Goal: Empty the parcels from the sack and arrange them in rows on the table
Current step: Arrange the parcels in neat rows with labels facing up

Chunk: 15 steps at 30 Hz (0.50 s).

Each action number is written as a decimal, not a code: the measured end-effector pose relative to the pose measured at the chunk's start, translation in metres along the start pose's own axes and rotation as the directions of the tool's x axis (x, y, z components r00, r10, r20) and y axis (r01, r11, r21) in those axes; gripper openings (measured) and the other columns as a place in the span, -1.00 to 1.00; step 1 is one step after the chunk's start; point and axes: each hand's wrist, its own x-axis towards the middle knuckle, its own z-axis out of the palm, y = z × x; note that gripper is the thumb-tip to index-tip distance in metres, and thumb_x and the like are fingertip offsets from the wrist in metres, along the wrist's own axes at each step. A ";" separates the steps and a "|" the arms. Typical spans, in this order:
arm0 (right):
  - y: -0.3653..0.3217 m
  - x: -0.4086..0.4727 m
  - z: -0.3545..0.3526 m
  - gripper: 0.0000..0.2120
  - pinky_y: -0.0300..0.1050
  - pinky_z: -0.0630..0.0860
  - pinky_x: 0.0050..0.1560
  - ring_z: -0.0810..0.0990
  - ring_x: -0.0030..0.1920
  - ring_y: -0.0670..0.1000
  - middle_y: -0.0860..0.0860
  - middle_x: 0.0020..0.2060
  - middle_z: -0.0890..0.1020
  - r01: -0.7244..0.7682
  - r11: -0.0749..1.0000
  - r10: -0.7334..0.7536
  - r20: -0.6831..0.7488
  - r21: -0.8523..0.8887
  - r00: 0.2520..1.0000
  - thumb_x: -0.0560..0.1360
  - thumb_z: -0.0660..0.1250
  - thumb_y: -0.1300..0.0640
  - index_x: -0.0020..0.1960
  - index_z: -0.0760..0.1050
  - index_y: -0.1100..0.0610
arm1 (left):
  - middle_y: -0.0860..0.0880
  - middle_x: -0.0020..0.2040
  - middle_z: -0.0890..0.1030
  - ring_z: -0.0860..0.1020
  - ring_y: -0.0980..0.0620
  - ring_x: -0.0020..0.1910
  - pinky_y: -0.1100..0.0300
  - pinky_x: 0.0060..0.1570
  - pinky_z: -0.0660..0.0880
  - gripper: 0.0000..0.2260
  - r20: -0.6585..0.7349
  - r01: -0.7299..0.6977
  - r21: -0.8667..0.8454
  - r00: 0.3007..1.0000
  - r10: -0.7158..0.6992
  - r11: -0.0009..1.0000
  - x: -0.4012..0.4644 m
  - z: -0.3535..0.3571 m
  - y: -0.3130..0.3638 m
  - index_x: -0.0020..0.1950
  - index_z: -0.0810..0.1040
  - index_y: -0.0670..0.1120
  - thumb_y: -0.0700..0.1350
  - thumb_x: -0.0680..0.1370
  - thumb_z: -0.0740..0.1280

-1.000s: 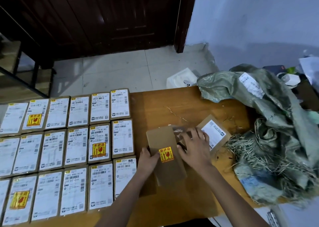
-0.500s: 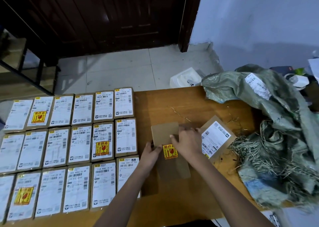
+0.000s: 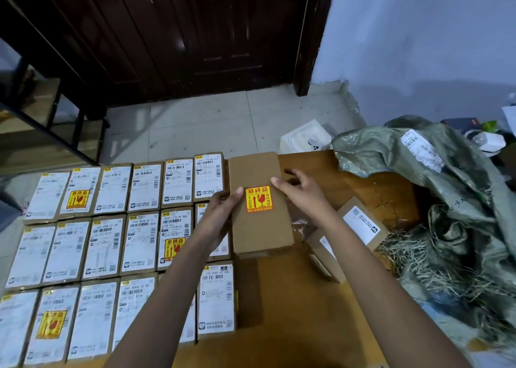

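Observation:
I hold a brown cardboard parcel (image 3: 258,197) with an orange fragile sticker, lifted above the table, right of the rows. My left hand (image 3: 220,216) grips its left edge with the thumb on top. My right hand (image 3: 300,191) holds its right edge near the sticker. Three rows of labelled parcels (image 3: 111,244) cover the left half of the wooden table (image 3: 279,311). Two more parcels (image 3: 360,225) lie on the table near the green woven sack (image 3: 446,200), which sits crumpled at the right with frayed fibres spilling out.
A dark wooden door (image 3: 181,32) stands behind the table, past a tiled floor. A white box (image 3: 305,138) sits on the floor by the table's far edge. Clutter lies beyond the sack at far right. A dark metal rail (image 3: 55,133) runs at the left.
Both hands lifted the stickered parcel off the table and carried it up and leftward, close to the right end of the rows. The other parcels by the sack stayed put.

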 end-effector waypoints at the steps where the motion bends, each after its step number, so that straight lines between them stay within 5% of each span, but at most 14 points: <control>1: 0.002 0.003 -0.003 -0.30 0.04 0.52 0.21 0.54 0.19 0.04 -0.01 0.22 0.53 -0.071 0.994 0.065 0.070 0.088 0.995 0.40 0.40 -0.26 0.43 0.31 -0.02 | -0.12 0.23 0.58 0.59 -0.10 0.16 -0.06 0.16 0.55 -0.25 -0.003 0.001 0.020 1.000 -0.001 1.000 0.001 -0.001 0.006 0.38 0.35 -0.09 0.21 0.30 0.48; 6: 0.012 0.010 -0.009 -0.21 0.01 0.58 0.07 0.66 0.04 0.09 0.09 0.07 0.66 -0.256 0.948 0.188 0.314 0.190 0.931 0.22 0.52 -0.22 0.32 0.37 0.08 | -0.10 0.21 0.56 0.56 -0.10 0.16 0.02 0.10 0.55 -0.39 -0.016 0.025 0.098 1.000 -0.023 0.995 0.001 0.000 0.022 0.37 0.35 -0.09 0.15 0.42 0.43; 11: 0.019 0.015 -0.001 -0.26 0.04 0.55 0.16 0.62 0.13 0.08 0.05 0.13 0.64 -0.226 0.948 0.160 0.276 0.225 0.948 0.26 0.51 -0.28 0.32 0.43 0.03 | -0.10 0.23 0.54 0.54 -0.10 0.18 -0.04 0.15 0.52 -0.33 -0.120 0.010 0.136 0.993 0.007 0.991 -0.003 0.006 0.023 0.38 0.31 -0.10 0.16 0.40 0.46; 15: 0.022 0.013 0.020 -0.25 0.09 0.46 0.27 0.48 0.26 0.04 -0.06 0.32 0.47 -0.182 0.942 0.151 0.129 0.281 0.980 0.29 0.45 -0.32 0.38 0.34 -0.09 | -0.17 0.25 0.49 0.52 -0.15 0.19 0.02 0.09 0.52 -0.21 -0.329 -0.125 0.485 0.891 0.312 0.866 -0.004 0.021 0.014 0.38 0.24 -0.18 0.19 0.35 0.49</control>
